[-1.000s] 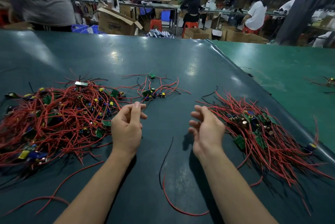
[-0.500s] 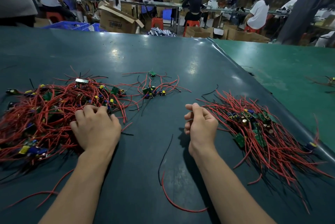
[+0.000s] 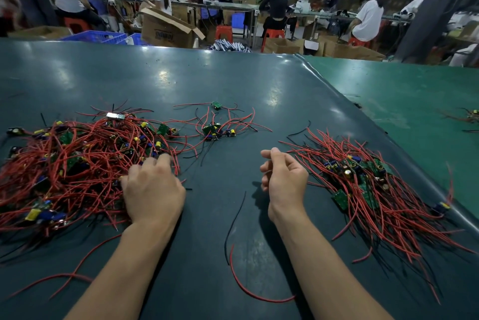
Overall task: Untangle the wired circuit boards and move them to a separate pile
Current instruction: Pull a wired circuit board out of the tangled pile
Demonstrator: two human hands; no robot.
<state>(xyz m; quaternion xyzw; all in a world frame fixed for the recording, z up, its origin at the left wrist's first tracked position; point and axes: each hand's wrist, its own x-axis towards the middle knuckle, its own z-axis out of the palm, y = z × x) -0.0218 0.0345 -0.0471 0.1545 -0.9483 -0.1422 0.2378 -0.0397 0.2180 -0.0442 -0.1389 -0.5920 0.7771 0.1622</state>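
A large tangled pile [image 3: 77, 164] of red-wired green circuit boards lies on the left of the dark table [image 3: 207, 81]. My left hand [image 3: 153, 190] rests palm down on the pile's right edge, its fingers curled into the red wires. A separate pile [image 3: 368, 185] of wired boards spreads out on the right. Just left of that pile my right hand [image 3: 282, 177] hovers, loosely curled and holding nothing. A small cluster of boards [image 3: 215, 130] sits apart at the middle back.
A loose red wire [image 3: 248, 291] and a black wire [image 3: 234, 221] lie between my forearms. A lighter green mat [image 3: 414, 91] adjoins on the right with another small bundle [image 3: 471, 116]. People work at benches behind the table.
My left hand went from the table's middle into the tangled pile and now sits at its right edge. The right hand curled in and stayed beside the right pile.
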